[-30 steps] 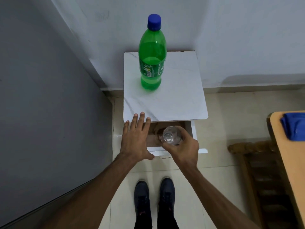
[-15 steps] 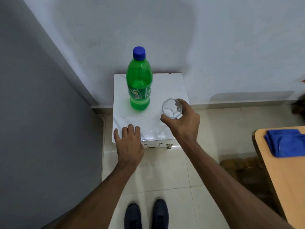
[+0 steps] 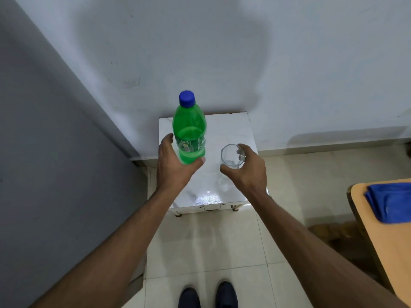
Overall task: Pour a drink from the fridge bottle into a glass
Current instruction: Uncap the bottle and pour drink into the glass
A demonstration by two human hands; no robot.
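**Bottle and glass on the cabinet, both hands closing in**

Left hand (image 3: pixel 175 165) cupped around the lower part of the tall green plastic bottle with a blue screw cap (image 3: pixel 189 132), thumb on the near right of the base, other fingers reaching around the left side. Curled wide, seemingly touching the plastic but not visibly squeezing; a firm clamp cannot be confirmed. Bottle upright, cap on, standing on the white marble-look top of the small cabinet (image 3: pixel 229 130).

Right hand (image 3: pixel 246 170) curved around the short clear faceted drinking glass (image 3: pixel 232 156), thumb on the near side, fingertips on the far right rim. Glass upright and empty, resting on the top just right of the bottle. Hard to tell whether gripped or merely steadied.

Risks from here, as judgement: slick plastic from a fridge, likely damp, could slip in a loose one-handed hold. Fizzy contents could foam over once the cap turns, especially after carrying. Glass close to the right edge of the top, so a nudge from the knuckles could tip it off. Pouring too fast from a fairly full bottle could overshoot the narrow mouth.

Label: green wrap with white and yellow patches beside the left fingers; lettering too small and blurred to read, no brand legible.
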